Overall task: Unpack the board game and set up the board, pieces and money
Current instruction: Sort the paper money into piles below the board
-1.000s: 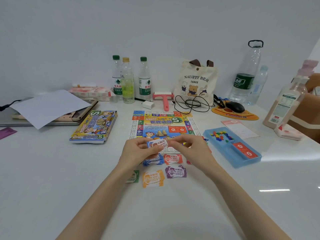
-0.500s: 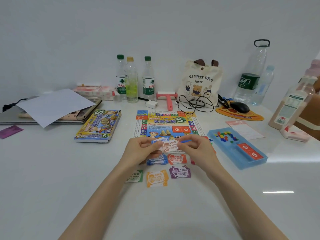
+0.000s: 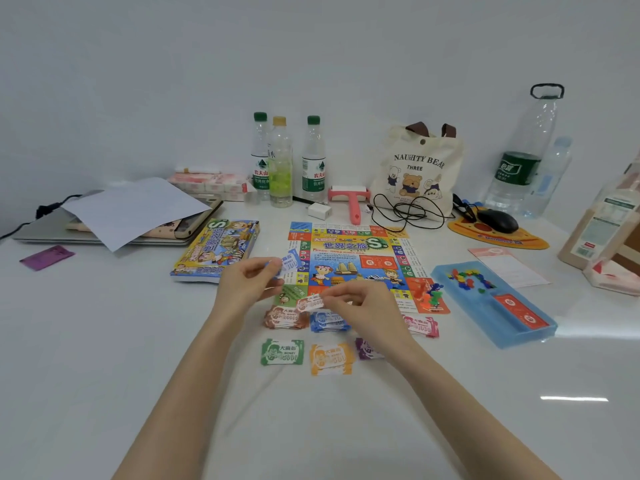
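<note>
Surface: white glossy table (image 3: 104, 341) set against a plain pale wall.
Board: game board (image 3: 349, 258) lies unfolded flat at the middle of the table, beyond both hands.
Left hand: left hand (image 3: 247, 284) is raised over the board's left edge, thumb and fingers pinching a blue note (image 3: 289, 263).
Right hand: right hand (image 3: 360, 306) hovers over the board's near edge, fingertips pinching a red-brown note (image 3: 310, 303) just above the piles.
Money, far row: red-brown pile (image 3: 284, 318), blue pile (image 3: 329, 322) and pink pile (image 3: 422, 325) lie along the board's near edge.
Money, near row: green pile (image 3: 282, 351), orange pile (image 3: 330, 358) and purple pile (image 3: 367, 348), the last partly hidden by the right wrist.
Pieces: small coloured pieces (image 3: 467, 277) sit in the far end of a blue tray (image 3: 491, 303) right of the board; a few more stand on the board's near right corner.
Cards: red card deck (image 3: 521, 313) rests in the tray's near end.
Box: game box (image 3: 216, 249) lies flat just left of the board.
Back row: three small bottles (image 3: 280, 161), a pink lint roller (image 3: 351, 202), a bear-print tote bag (image 3: 415, 171) and a large clear bottle (image 3: 523, 157).
Far left: a white paper sheet (image 3: 138, 209) lies over a laptop.
</note>
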A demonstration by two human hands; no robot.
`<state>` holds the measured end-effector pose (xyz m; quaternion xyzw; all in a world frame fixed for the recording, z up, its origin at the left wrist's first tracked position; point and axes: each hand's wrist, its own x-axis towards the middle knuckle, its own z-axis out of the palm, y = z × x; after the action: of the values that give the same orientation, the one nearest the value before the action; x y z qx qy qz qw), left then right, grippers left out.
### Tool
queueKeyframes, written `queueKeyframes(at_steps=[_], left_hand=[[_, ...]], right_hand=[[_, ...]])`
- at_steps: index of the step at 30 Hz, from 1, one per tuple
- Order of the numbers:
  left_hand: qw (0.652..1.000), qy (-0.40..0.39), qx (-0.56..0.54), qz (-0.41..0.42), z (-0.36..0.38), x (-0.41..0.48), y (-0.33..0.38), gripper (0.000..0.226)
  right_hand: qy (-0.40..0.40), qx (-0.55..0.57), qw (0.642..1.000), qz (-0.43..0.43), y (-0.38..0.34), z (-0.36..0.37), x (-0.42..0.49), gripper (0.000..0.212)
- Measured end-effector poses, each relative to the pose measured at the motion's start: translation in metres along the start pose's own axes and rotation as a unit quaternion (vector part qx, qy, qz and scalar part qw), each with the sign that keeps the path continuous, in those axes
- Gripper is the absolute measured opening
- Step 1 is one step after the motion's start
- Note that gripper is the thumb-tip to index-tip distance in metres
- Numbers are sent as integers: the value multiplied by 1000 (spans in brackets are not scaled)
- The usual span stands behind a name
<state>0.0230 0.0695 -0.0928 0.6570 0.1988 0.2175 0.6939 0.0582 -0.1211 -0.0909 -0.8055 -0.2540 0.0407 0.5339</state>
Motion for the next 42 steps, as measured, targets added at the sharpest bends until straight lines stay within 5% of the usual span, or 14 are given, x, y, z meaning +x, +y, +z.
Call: queueKeyframes(at_steps=[21, 30, 42], left_hand=[[1000, 8, 3, 15, -7, 5, -2, 14], [995, -96, 35, -11, 1, -6, 4, 17], [966, -156, 195, 72, 16, -14, 1, 14]], right_hand=[[-37, -162, 986, -28, 2, 41, 14, 10], [91, -35, 995, -33, -6, 13, 17, 8], [25, -32, 997, 61, 3, -15, 11, 13]])
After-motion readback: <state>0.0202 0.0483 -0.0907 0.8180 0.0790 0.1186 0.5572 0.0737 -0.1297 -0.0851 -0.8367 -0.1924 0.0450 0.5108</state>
